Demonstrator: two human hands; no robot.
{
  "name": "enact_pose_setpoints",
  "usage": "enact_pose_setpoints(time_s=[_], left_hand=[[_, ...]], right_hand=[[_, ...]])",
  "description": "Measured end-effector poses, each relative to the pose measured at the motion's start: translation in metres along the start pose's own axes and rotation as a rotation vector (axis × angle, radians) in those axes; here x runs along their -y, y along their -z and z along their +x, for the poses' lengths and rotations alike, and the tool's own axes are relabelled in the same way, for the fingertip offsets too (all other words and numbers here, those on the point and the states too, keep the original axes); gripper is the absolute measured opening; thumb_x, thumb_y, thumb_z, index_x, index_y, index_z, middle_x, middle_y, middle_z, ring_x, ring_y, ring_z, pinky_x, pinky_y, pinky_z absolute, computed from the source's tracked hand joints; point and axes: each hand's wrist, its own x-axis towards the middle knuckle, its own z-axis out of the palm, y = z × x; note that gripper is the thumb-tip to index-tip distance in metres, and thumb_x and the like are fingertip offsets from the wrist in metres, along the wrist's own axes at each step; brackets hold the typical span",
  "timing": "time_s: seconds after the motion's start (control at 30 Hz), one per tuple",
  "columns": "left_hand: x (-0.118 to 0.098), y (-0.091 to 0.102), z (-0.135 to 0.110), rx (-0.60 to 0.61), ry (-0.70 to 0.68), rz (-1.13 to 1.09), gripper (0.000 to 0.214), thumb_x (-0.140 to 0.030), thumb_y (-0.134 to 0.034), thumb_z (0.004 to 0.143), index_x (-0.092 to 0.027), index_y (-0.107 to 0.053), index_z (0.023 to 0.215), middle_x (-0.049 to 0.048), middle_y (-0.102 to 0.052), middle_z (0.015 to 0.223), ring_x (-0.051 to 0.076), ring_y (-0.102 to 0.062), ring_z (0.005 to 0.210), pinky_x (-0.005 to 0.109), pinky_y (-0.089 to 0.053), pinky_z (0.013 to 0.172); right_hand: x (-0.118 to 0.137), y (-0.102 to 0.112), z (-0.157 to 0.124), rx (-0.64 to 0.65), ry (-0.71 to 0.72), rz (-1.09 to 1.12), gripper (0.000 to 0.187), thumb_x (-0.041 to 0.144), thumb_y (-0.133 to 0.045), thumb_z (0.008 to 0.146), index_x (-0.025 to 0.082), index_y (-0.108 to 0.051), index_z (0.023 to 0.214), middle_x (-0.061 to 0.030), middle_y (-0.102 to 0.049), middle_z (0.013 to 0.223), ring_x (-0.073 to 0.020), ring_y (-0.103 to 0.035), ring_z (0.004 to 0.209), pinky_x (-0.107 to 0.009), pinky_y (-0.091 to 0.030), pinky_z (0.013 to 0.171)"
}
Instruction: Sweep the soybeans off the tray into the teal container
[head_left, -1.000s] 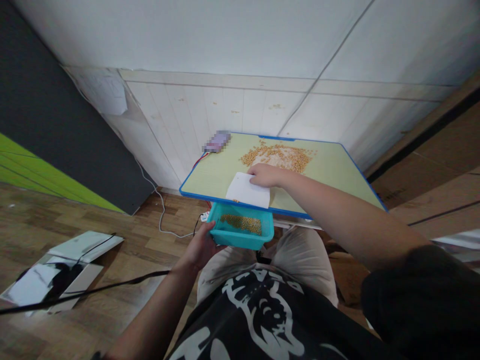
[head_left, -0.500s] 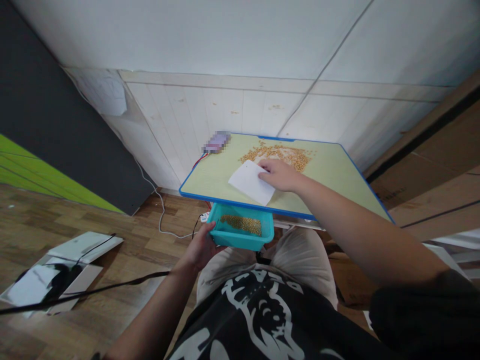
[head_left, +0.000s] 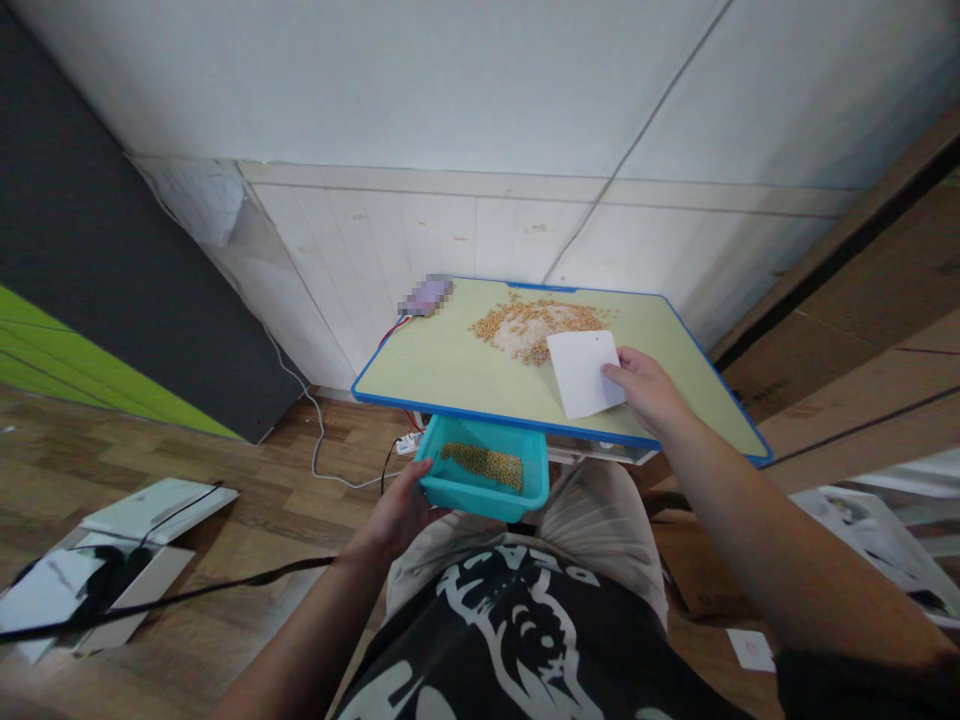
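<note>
My left hand [head_left: 405,508] is closed on the left end of a turquoise plastic basin [head_left: 480,500], which sits just below the table's front edge. A layer of small yellowish beans [head_left: 487,464] lies in the basin. My right hand [head_left: 646,388] pinches a white card [head_left: 586,375] by its right edge, holding it over the table. Just beyond the card's left side, a pile of yellow corn-like kernels [head_left: 491,322] surrounds a heap of white grains [head_left: 517,335]. The card hides part of the pile's near right side.
The pale green tabletop [head_left: 442,365] has a blue rim and stands against a white wall. A blurred-out object [head_left: 426,296] with red wires lies at its back left corner. Cardboard boxes [head_left: 847,370] stand on the right. An open white box [head_left: 142,520] rests on the floor at left.
My right hand has moved right with the card, which has turned from slanting left to nearly upright. More of the white grains now shows. My left hand still holds the basin.
</note>
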Motion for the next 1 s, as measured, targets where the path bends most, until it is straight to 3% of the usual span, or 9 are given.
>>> enact_pose_setpoints(time_s=[0.23, 0.43, 0.63, 0.77, 1.0], left_hand=[[0.002, -0.007, -0.007, -0.010, -0.018, -0.018, 0.050, -0.037, -0.058, 0.094, -0.018, -0.059, 0.140, 0.0120, -0.076, 0.126, 0.025, -0.075, 0.096, 0.039, -0.061, 0.082], [0.009, -0.018, -0.003, 0.019, -0.031, -0.019, 0.059, -0.039, -0.061, 0.091, -0.019, -0.054, 0.147, 0.0128, -0.076, 0.128, 0.027, -0.074, 0.100, 0.037, -0.061, 0.078], [0.020, -0.031, 0.001, 0.063, -0.065, -0.015, 0.059, -0.040, -0.062, 0.090, -0.019, -0.055, 0.145, 0.0138, -0.073, 0.132, 0.029, -0.072, 0.109, 0.039, -0.060, 0.080], [0.031, -0.042, 0.006, 0.045, -0.097, -0.004, 0.058, -0.041, -0.066, 0.087, -0.023, -0.055, 0.142, 0.0113, -0.073, 0.130, 0.027, -0.072, 0.102, 0.036, -0.058, 0.075], [0.055, -0.069, 0.019, 0.024, -0.067, -0.016, 0.051, -0.041, -0.062, 0.090, -0.024, -0.059, 0.138, 0.0096, -0.076, 0.120, 0.026, -0.072, 0.100, 0.034, -0.057, 0.071]], right_hand=[[-0.027, 0.031, -0.024, -0.171, -0.015, 0.152, 0.025, 0.036, -0.070, 0.069, 0.028, -0.064, 0.093, -0.0010, -0.078, 0.088, -0.0273, -0.072, 0.085, -0.040, -0.055, 0.078], [-0.037, 0.029, -0.024, -0.329, 0.050, 0.244, 0.028, 0.034, -0.067, 0.066, 0.029, -0.061, 0.093, 0.0019, -0.077, 0.087, -0.0245, -0.071, 0.082, -0.037, -0.056, 0.078], [-0.044, 0.026, -0.017, -0.334, 0.068, 0.155, 0.026, 0.037, -0.061, 0.073, 0.029, -0.058, 0.098, -0.0009, -0.078, 0.101, -0.0240, -0.072, 0.091, -0.037, -0.056, 0.083], [-0.043, 0.028, -0.017, -0.310, 0.068, 0.033, 0.024, 0.039, -0.055, 0.079, 0.029, -0.056, 0.101, -0.0019, -0.078, 0.102, -0.0243, -0.073, 0.092, -0.038, -0.057, 0.084], [-0.040, 0.029, -0.017, -0.335, 0.051, 0.171, 0.026, 0.037, -0.065, 0.069, 0.029, -0.059, 0.093, -0.0012, -0.078, 0.091, -0.0261, -0.073, 0.087, -0.040, -0.058, 0.082]])
